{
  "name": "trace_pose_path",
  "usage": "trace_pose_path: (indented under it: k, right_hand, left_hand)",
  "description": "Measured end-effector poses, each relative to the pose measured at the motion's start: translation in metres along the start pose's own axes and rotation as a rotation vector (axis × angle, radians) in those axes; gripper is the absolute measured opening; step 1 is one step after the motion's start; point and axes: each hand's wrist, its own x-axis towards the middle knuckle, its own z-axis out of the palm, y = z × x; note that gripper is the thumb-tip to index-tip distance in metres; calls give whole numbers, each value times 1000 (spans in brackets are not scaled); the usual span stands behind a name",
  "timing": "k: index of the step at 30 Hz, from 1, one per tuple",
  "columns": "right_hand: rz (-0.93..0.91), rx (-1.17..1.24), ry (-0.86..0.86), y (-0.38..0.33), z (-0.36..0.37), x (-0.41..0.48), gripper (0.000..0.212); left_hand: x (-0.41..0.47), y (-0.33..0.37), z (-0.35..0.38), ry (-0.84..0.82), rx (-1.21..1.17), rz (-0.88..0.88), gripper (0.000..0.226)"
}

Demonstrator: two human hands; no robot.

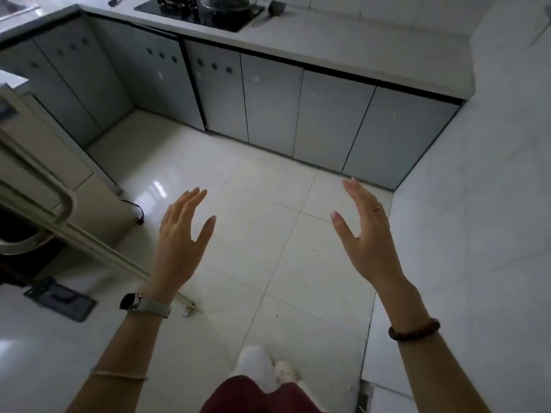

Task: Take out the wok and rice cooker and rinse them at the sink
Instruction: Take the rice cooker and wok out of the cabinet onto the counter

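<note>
My left hand [182,234] and my right hand [362,226] are raised over the tiled floor, palms facing each other, fingers straight, holding nothing. A dark pan with a glass lid [228,5] sits on the black gas stove [196,13] at the top of the view, far from both hands. The corner of the sink [12,8] shows at the top left. No rice cooker is visible. The grey cabinet doors [328,117] under the counter are closed.
A beige appliance with an open door [44,186] stands at the left, with a black cable [135,208] on the floor beside it. A white tiled wall [477,204] bounds the right. A dark floor drain grate [61,299] lies at lower left. A utensil [275,8] rests on the counter.
</note>
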Motion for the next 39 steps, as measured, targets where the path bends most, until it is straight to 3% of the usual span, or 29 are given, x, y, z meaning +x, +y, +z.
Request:
trace_pose_path:
  k: [11,24,39]
  right_hand:
    - [85,-17,-31,28,26,83,55]
    - [123,10,40,27,74,265,53]
    - [172,17,39,79,109,421,53]
  left_hand:
    - [98,-17,31,7,-56,-17,52]
    - [292,-85,64,58,-115,-26,47]
    - [447,-122,120,-29,-109,-5,47]
